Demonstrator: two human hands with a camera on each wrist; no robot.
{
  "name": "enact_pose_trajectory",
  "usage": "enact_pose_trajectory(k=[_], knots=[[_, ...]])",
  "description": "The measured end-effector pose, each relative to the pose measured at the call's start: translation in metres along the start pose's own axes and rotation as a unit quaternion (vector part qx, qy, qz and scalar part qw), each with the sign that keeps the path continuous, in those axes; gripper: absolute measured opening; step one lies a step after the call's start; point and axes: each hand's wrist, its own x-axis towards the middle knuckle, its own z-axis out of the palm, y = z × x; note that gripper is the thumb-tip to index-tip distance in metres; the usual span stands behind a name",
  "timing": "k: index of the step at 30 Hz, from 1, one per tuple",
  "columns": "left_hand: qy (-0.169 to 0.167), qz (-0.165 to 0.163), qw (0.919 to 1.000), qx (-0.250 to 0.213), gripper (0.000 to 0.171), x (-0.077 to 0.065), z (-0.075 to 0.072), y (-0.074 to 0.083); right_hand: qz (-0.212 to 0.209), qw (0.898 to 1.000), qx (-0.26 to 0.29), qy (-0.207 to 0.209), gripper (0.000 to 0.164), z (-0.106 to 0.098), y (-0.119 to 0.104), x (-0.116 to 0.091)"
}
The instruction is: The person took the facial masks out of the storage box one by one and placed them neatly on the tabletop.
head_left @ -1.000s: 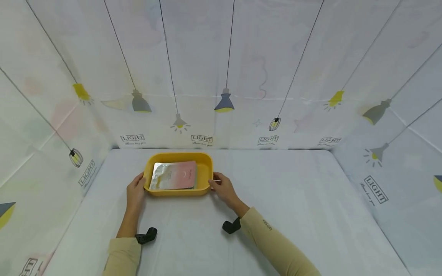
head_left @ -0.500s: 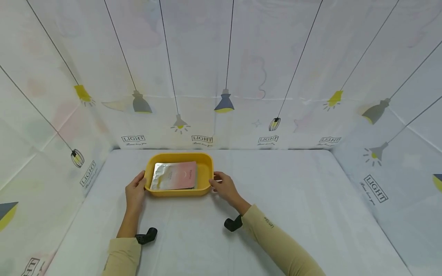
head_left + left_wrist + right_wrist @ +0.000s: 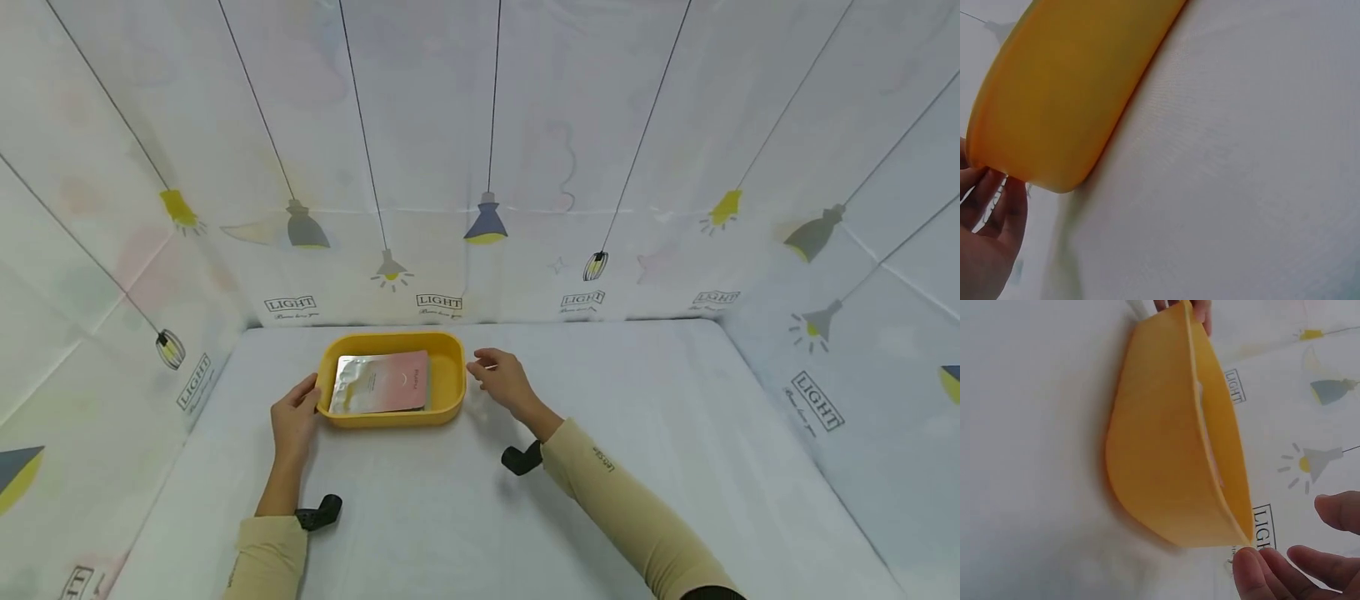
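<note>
A yellow plastic tray (image 3: 393,421) rests on the white tabletop toward the back left. Inside it lies a flat foil packet (image 3: 386,382), silver at one end and pink at the other, with the edge of something greenish under its right side. At the tray's left end my left hand (image 3: 294,417) pinches the rim, thumb inside and fingers outside in the right wrist view. My right hand (image 3: 506,383) is just off the tray's right end, with nothing in it. In the right wrist view its thumb and fingers (image 3: 1250,572) are spread apart near the tray's corner.
Behind the table hangs a pale cloth backdrop (image 3: 525,267) printed with lamps and lettering, and it continues along both sides. White cloth (image 3: 637,433) covers the table. A black wrist camera (image 3: 322,512) is strapped to each wrist.
My right hand has let go of the tray's right end and moved slightly up and right, fingers loosening. My left hand still grips the left end; the tray has hardly moved.
</note>
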Motion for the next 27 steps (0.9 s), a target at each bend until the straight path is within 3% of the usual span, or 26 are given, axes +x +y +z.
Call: enact_pose_trajectory(k=[6, 17, 27], knots=[[-0.003, 0.005, 0.9999, 0.009, 0.041, 0.003, 0.002, -0.005, 0.013, 0.999, -0.016, -0.038, 0.041, -0.005, -0.021, 0.008], [0.005, 0.029, 0.9996, -0.005, 0.04, 0.002, 0.0, -0.005, 0.009, 0.996, 0.016, -0.092, 0.042, 0.016, -0.049, 0.016], [0.005, 0.041, 0.9991, 0.009, 0.04, 0.0, 0.003, -0.006, 0.053, 0.992, 0.03, -0.113, 0.046, 0.048, -0.047, 0.022]])
